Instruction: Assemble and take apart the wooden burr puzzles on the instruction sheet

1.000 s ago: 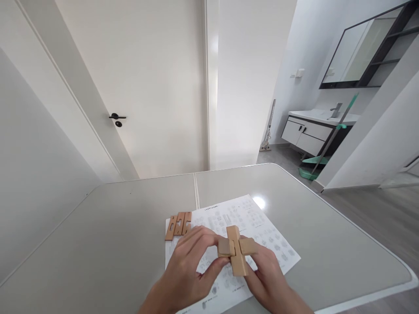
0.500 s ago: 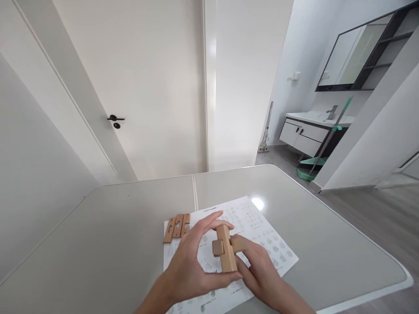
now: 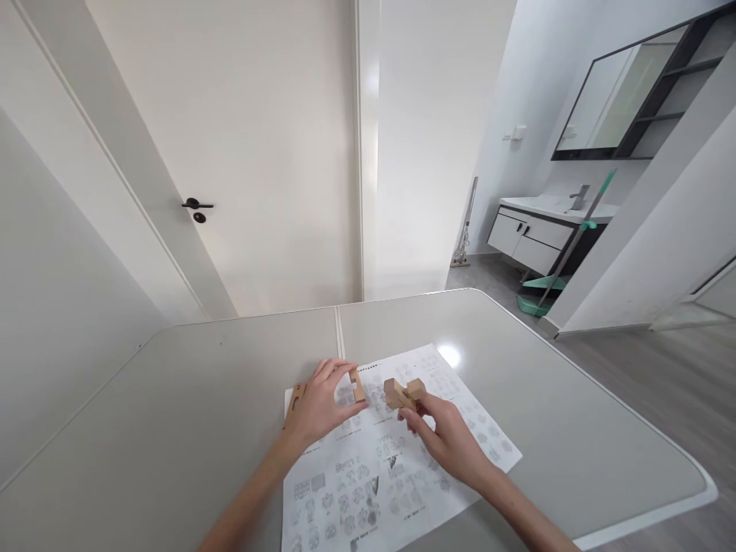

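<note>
My left hand (image 3: 322,402) grips a notched wooden puzzle piece (image 3: 358,386) by its two ends, between thumb and fingers. My right hand (image 3: 445,433) pinches a wooden puzzle piece (image 3: 402,392) with two chunky block-like ends; whether it is one part or several joined I cannot tell. A gap separates the two held pieces. Both hands hover over a printed instruction sheet (image 3: 425,487) with rows of small grey diagrams. A flat wooden piece with a slot (image 3: 297,397) lies at the sheet's left edge, partly hidden behind my left hand.
The grey table (image 3: 189,429) has a seam running away from me. Beyond it stands a white door (image 3: 276,153) with a black handle (image 3: 197,205). To the far right are a sink cabinet (image 3: 529,238), a mop (image 3: 467,222) and a green dustpan (image 3: 532,305).
The pieces held together between both hands are now apart. My left hand has moved left and away with the notched piece; my right hand keeps the blocky one, turned differently.
</note>
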Tool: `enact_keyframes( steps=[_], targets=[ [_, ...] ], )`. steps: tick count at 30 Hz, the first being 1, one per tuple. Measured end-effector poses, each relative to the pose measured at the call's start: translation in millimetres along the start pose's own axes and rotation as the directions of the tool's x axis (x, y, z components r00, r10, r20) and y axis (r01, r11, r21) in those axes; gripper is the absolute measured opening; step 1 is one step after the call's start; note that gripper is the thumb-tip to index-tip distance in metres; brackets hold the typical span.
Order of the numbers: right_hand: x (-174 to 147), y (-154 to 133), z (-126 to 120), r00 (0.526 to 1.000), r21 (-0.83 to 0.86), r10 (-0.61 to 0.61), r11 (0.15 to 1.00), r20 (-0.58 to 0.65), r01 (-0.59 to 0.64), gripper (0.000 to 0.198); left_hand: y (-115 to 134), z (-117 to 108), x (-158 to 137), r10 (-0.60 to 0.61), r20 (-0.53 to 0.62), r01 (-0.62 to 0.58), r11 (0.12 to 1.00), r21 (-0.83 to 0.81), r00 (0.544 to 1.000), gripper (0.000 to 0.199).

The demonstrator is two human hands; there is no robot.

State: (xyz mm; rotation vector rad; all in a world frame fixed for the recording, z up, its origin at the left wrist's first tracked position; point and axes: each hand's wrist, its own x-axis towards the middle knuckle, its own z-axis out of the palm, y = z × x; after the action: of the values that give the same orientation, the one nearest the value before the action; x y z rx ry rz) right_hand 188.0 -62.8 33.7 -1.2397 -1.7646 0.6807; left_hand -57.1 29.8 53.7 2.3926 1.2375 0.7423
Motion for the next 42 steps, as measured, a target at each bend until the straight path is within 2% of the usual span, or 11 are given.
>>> enact_keyframes(
  steps=[3,9,17,20,22,26,29,32,35,39,42],
  targets=[
    [2.6,1.9,-1.0,1.0,-0.01,0.014,1.0,0.004,-0.014,0.031,-16.9,14.3,4.2,0.052,0.071,-0.056,0.997,0.051,0.996,0.054],
    [5.4,6.9,-2.2,0.999,-0.033,0.022,0.999,0.041,-0.02,0.033,-34.7,25.7,1.9,-0.029,0.056,0.023,0.995,0.099,0.998,0.057],
    [12.9,6.3,-1.1,0.996,-0.005,0.027,1.0,0.086,-0.026,0.031,-46.6,11.2,2.5,-0.052,0.077,0.039,0.985,0.167,0.996,0.055],
    [16.9,6.7,-0.2,0.993,-0.015,0.031,0.999,0.112,-0.029,0.028,-49.1,5.5,4.0,-0.057,0.104,0.04,0.987,0.158,0.993,0.061],
    [20.7,6.9,0.0,0.991,-0.004,0.03,1.0,0.128,-0.03,0.028,-44.9,0.7,5.9,-0.055,0.103,0.044,0.994,0.103,0.993,0.063],
    [31.1,4.1,-0.7,0.983,0.009,0.006,1.0,0.184,-0.008,0.027,-19.4,-13.6,16.1,-0.116,0.108,0.13,0.982,-0.134,0.987,0.043],
    [39.4,0.1,-1.3,0.97,-0.026,-0.002,1.0,0.242,0.009,0.021,5.5,-22.9,28.3,-0.04,0.207,0.09,0.967,-0.237,0.978,0.036],
    [45.6,-2.4,-0.4,0.958,-0.058,-0.001,0.998,0.288,0.019,0.016,25.4,-25.7,39.5,0.002,0.315,0.074,0.971,-0.228,0.949,0.033],
    [48.7,-0.3,2.2,0.959,-0.103,-0.004,0.994,0.282,0.034,0.017,36.9,-23.8,47.9,0.017,0.343,0.059,0.976,-0.211,0.939,0.02],
    [50.7,8.2,6.9,0.98,-0.244,0.011,0.969,0.198,0.038,0.021,40.8,-19.1,54.5,-0.011,0.335,0.092,0.97,-0.226,0.942,0.023],
    [53.7,13.9,11.4,0.989,-0.326,-0.025,0.943,0.144,0.072,0.021,39.1,-14.3,56.6,-0.031,0.281,0.09,0.976,-0.199,0.959,0.024]
  ],
)
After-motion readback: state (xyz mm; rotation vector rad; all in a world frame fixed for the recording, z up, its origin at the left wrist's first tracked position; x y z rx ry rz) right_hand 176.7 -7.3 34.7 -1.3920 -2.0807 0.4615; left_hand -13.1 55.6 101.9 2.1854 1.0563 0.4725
